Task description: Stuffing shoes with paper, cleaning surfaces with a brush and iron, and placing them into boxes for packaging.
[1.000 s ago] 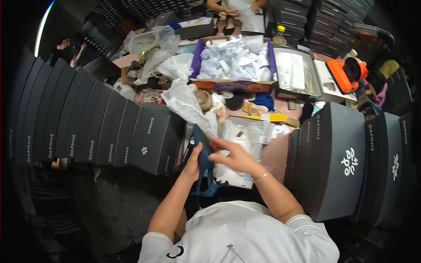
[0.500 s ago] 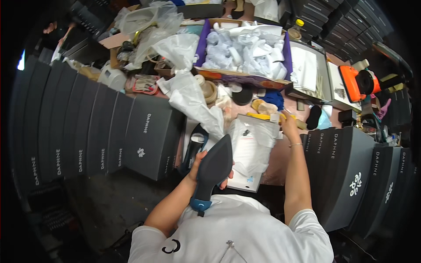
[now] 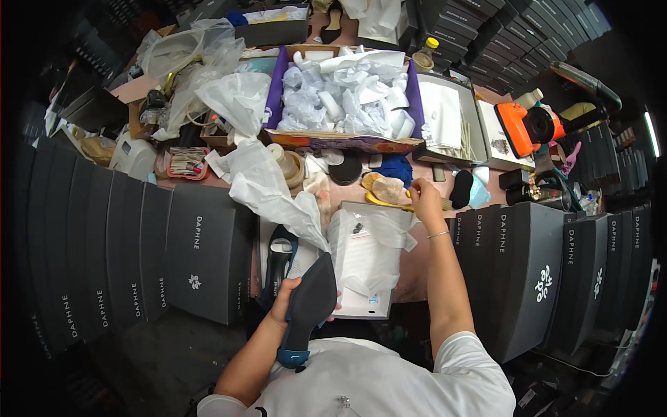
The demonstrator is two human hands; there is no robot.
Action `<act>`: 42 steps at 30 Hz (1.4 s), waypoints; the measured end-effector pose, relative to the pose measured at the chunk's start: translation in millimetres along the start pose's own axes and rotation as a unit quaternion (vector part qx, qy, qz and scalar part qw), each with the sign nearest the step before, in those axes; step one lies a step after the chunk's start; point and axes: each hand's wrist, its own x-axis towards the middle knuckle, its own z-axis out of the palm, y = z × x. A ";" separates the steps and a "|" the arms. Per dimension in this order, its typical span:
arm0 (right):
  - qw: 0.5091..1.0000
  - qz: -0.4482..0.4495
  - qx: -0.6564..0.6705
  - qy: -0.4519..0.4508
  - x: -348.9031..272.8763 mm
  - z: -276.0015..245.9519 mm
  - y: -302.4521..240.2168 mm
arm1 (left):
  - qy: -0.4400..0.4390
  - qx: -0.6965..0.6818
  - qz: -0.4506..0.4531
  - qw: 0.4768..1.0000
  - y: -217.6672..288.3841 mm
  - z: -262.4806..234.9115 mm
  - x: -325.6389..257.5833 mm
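Note:
My left hand (image 3: 285,300) grips a dark blue shoe (image 3: 309,303), its black sole turned up and the heel end toward me. Farther out, my right hand (image 3: 429,201) has its fingers pinched together beside a slim yellow object (image 3: 389,203); a small yellow bit shows at the fingertips, but what they hold is unclear. Another dark blue shoe (image 3: 281,251) lies in a box just beyond my left hand. To its right is an open white shoebox part (image 3: 358,309) lined with white tissue paper (image 3: 382,250). A sheet of crumpled white paper (image 3: 267,184) drapes over the shoe's box.
Dark grey shoeboxes stand in rows at left (image 3: 201,250) and right (image 3: 514,271). A purple-sided carton (image 3: 415,104) full of white packing stands at the back. An orange-and-black tool (image 3: 515,131), a blue cloth (image 3: 394,169) and a yellow-capped bottle (image 3: 425,54) are around it.
The whole view has shifted, so the table appears farther left and lower. My right hand's fingers have come to the near yellow object's right end. The left hand still holds the shoe sole up.

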 end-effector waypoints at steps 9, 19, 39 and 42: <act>0.998 -0.055 0.026 -0.015 52.7 81.0 -67.4 | 0.027 0.006 0.097 0.995 8.3 5.7 -15.0; 0.873 0.426 -0.160 0.175 59.5 2.0 138.2 | 0.070 0.033 0.044 0.996 5.7 -12.0 -3.6; 0.955 -0.239 -0.146 -0.095 54.3 92.6 -59.1 | 0.065 0.009 0.150 0.987 -5.1 22.1 -13.0; 0.979 -0.169 0.109 -0.029 6.2 39.3 -109.6 | 0.084 0.002 0.181 0.980 -6.8 17.2 -20.1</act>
